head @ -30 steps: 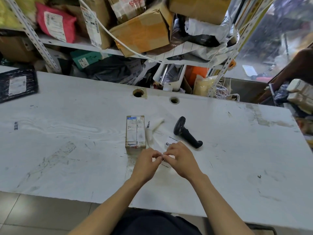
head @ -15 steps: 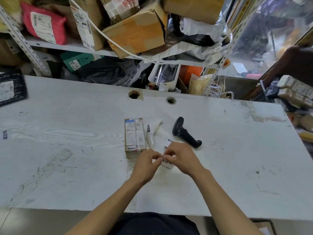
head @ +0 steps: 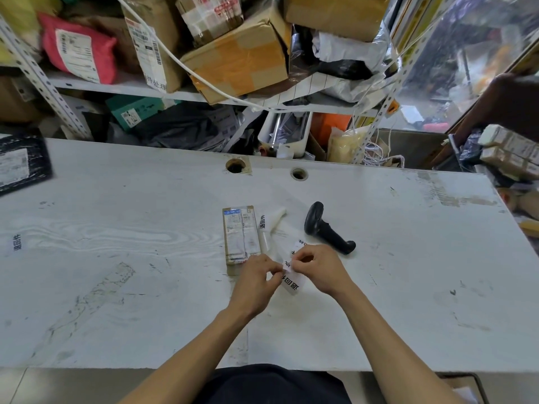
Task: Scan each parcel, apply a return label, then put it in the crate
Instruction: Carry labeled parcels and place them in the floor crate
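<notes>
Pinching white printed label strip (head: 292,282) with your left hand (head: 254,284) and right hand (head: 319,271), beside small brown cardboard parcel (head: 241,234).

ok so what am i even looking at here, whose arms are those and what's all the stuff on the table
There is no machine here. A person wears a camera on their head, so you look down along their own two bare arms at a white worktable. The left hand and right hand together pinch a strip of return labels with black printed characters; they appear to be peeling one off. Just beyond the left hand lies a small cardboard parcel with a shipping label on top. To its right lies a black handheld barcode scanner, untouched. Behind the table, shelves are crammed with boxes and mailer bags.
</notes>
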The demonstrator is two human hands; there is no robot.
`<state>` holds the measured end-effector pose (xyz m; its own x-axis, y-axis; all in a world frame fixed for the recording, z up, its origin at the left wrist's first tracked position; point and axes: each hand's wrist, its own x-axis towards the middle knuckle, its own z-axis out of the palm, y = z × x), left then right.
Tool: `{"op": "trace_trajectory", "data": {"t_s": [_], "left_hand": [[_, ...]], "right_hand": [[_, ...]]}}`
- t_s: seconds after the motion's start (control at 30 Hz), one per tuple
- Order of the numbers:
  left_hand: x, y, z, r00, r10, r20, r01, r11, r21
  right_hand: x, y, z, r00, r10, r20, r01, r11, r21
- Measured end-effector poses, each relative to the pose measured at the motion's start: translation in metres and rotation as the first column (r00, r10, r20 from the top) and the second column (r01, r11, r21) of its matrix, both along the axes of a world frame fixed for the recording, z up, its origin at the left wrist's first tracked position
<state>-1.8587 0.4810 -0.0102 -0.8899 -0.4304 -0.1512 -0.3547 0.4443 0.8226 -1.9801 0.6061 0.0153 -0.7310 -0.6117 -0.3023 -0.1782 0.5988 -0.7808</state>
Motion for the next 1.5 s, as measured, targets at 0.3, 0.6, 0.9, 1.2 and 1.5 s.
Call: {"op": "trace_trajectory", "data": {"t_s": [0.3, 0.6, 0.9, 1.2, 1.5], "left_hand": [[0.0, 0.002, 0.001, 0.998, 0.032, -0.05, -0.023, 0.983, 0.18], [-0.008, 0.014, 0.013, 0.993, 0.111, -0.036, -0.091, 0.931, 0.353], [-0.011, 0.023, 0.013, 0.992, 0.126, -0.031, -0.111, 0.947, 0.301], [-0.01, 0.021, 0.01, 0.987, 0.162, 0.013, -0.158, 0.939, 0.306], [-0.006, 0.005, 0.03, 0.972, 0.235, 0.014, -0.229, 0.933, 0.279]], "right_hand": [[0.004, 0.002, 0.01, 0.972, 0.186, -0.143, -0.19, 0.982, -0.017], [0.004, 0.009, 0.006, 0.678, 0.345, -0.649, -0.305, 0.935, 0.179], [0.008, 0.007, 0.001, 0.626, 0.278, -0.729, -0.237, 0.958, 0.162], [-0.017, 0.009, 0.03, 0.913, -0.316, -0.257, 0.299, 0.949, -0.105], [-0.014, -0.01, 0.058, 0.916, -0.334, -0.223, 0.235, 0.896, -0.377]]}}
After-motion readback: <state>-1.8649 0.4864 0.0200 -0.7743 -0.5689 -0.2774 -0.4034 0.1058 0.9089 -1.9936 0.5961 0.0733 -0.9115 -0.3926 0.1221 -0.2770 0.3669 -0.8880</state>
